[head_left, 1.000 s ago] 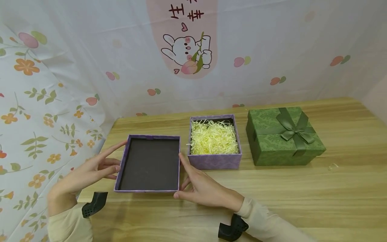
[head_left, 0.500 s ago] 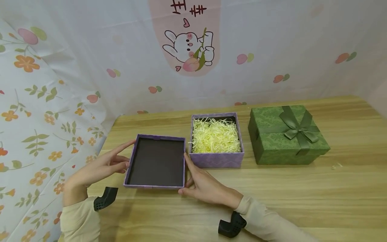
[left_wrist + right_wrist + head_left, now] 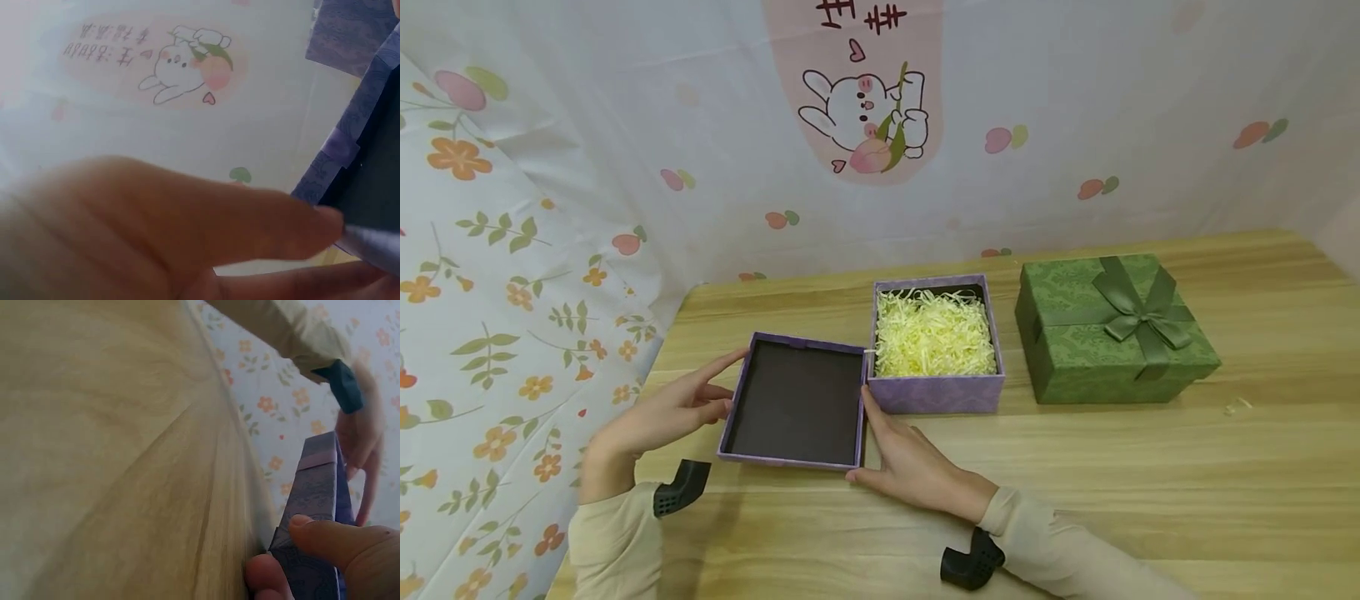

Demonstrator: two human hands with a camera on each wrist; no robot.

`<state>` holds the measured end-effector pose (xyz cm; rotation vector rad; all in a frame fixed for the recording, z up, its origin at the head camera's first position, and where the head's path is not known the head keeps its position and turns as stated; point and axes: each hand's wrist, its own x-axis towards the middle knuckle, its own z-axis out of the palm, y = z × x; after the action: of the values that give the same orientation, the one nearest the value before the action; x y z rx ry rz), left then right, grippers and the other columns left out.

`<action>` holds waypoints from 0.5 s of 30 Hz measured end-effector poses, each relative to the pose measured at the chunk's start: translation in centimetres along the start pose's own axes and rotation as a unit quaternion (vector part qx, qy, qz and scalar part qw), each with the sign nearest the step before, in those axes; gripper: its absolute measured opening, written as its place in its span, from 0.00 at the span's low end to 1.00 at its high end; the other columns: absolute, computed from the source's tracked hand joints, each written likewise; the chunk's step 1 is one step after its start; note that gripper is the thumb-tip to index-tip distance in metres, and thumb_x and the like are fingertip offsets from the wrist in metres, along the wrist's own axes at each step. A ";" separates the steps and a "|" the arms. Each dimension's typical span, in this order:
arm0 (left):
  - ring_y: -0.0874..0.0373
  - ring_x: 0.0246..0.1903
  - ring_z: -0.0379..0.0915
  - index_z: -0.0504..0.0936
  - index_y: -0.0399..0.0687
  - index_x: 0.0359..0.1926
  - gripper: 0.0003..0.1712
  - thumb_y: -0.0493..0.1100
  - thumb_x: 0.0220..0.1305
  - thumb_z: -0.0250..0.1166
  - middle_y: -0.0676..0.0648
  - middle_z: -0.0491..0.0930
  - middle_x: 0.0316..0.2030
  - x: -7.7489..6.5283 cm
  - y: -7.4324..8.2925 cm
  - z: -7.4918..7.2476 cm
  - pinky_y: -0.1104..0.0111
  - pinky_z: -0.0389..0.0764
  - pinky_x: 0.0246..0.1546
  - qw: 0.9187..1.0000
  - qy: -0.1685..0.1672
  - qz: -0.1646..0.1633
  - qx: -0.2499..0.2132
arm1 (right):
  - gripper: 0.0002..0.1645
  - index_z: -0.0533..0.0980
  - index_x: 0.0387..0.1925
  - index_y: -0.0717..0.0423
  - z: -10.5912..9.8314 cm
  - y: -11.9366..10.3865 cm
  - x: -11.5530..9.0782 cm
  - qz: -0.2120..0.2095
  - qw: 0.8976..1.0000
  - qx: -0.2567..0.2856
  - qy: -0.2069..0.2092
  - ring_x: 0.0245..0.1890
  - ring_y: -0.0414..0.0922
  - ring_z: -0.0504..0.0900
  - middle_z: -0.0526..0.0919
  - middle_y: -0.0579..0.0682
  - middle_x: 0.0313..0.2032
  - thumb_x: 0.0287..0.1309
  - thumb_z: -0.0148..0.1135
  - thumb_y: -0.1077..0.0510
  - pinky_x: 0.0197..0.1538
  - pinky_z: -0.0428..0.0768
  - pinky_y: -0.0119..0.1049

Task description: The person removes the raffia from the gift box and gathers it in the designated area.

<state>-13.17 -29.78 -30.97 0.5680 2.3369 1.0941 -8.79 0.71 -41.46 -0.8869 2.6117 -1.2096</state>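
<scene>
Both hands hold a square purple box lid point(image 3: 797, 404), its black inside facing up, over the left part of the table. My left hand point(image 3: 673, 414) grips its left edge; in the left wrist view the thumb point(image 3: 269, 225) lies at the rim and the other fingers are partly hidden. My right hand point(image 3: 921, 468) holds the right edge, with the thumb point(image 3: 334, 540) on the patterned side wall in the right wrist view. Right beside the lid's far right corner stands the open purple box point(image 3: 936, 395), filled with pale yellow shredded paper point(image 3: 934, 335).
A green gift box point(image 3: 1108, 333) with a ribbon bow sits right of the purple box. A few shreds point(image 3: 1238, 406) lie on the wooden table point(image 3: 1120, 492) farther right. A printed cloth point(image 3: 715, 125) hangs behind and at the left.
Both hands have carried the lid rightward, closer to the purple box, and it has turned slightly clockwise. The left arm moved most. The purple and green boxes stay in place.
</scene>
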 end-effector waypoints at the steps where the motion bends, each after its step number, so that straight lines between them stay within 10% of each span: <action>1: 0.44 0.50 0.73 0.43 0.49 0.73 0.38 0.35 0.69 0.51 0.32 0.74 0.52 0.1 0.1 0.1 0.56 0.75 0.46 1.000 0.003 -0.003 0.007 | 0.62 0.35 0.71 0.64 0.1 0.1 0.0 -0.002 1.000 -0.004 0.004 0.58 0.56 0.68 0.55 0.66 0.66 0.53 0.68 0.48 0.55 0.72 0.46; 12: 0.42 0.50 0.73 0.43 0.48 0.73 0.38 0.31 0.67 0.48 0.28 0.70 0.53 0.5 0.5 0.5 0.52 0.75 0.46 0.998 0.014 -0.050 0.028 | 0.59 0.41 0.71 0.63 0.7 0.3 0.0 0.011 0.999 -0.008 0.034 0.59 0.57 0.67 0.57 0.65 0.65 0.52 0.68 0.48 0.56 0.71 0.46; 15: 0.41 0.50 0.72 0.43 0.45 0.73 0.37 0.31 0.67 0.48 0.27 0.70 0.53 0.6 0.5 0.4 0.49 0.74 0.47 0.999 0.012 -0.045 0.026 | 0.55 0.45 0.71 0.63 0.9 0.3 0.0 0.017 0.999 -0.005 0.046 0.42 0.47 0.81 0.60 0.65 0.64 0.53 0.67 0.49 0.56 0.71 0.47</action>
<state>-13.27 -28.90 -30.92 0.4644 2.3936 1.0079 -8.60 0.33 -42.29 -0.8033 2.6956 -1.2574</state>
